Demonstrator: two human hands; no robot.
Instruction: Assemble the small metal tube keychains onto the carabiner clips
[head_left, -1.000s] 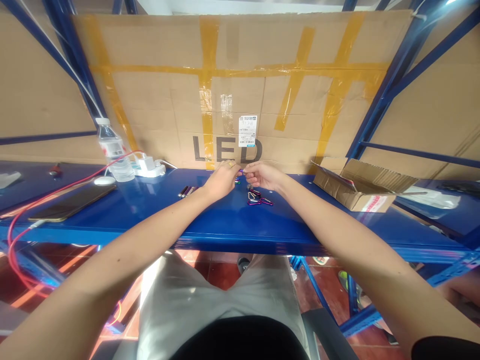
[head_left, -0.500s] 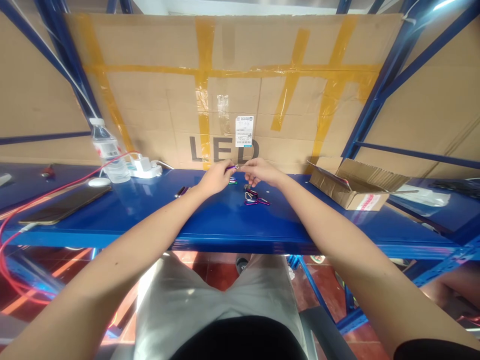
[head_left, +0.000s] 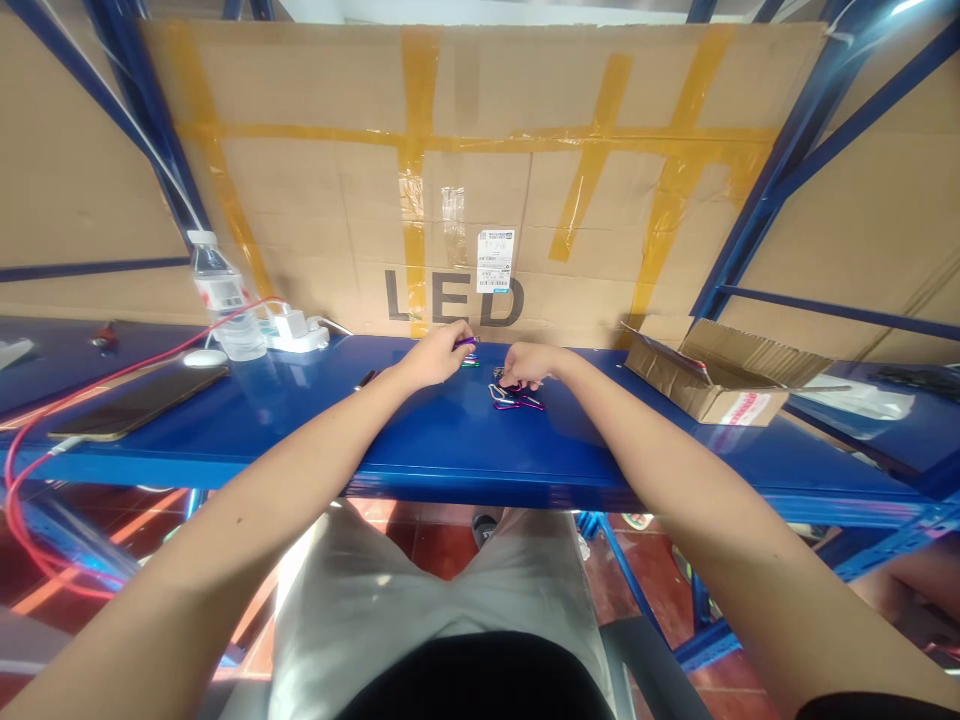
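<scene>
My left hand [head_left: 436, 358] is closed in a pinch on a small purple carabiner [head_left: 466, 342], held just above the blue shelf [head_left: 420, 440]. My right hand [head_left: 529, 365] has come down with curled fingers onto a little pile of purple and silver carabiners [head_left: 516, 398] lying on the shelf; whether it grips one is hidden by the fingers. A green carabiner [head_left: 470, 363] lies between the two hands.
A water bottle [head_left: 222, 296], a white charger [head_left: 295, 331], a red cable [head_left: 90, 400] and a dark phone [head_left: 142, 402] sit at the left. An open cardboard box [head_left: 716, 378] stands at the right. A taped cardboard sheet marked LED [head_left: 480, 180] backs the shelf.
My right hand has left the purple carabiner and dropped right and down onto the pile. My left hand still holds the purple carabiner in about the same place.
</scene>
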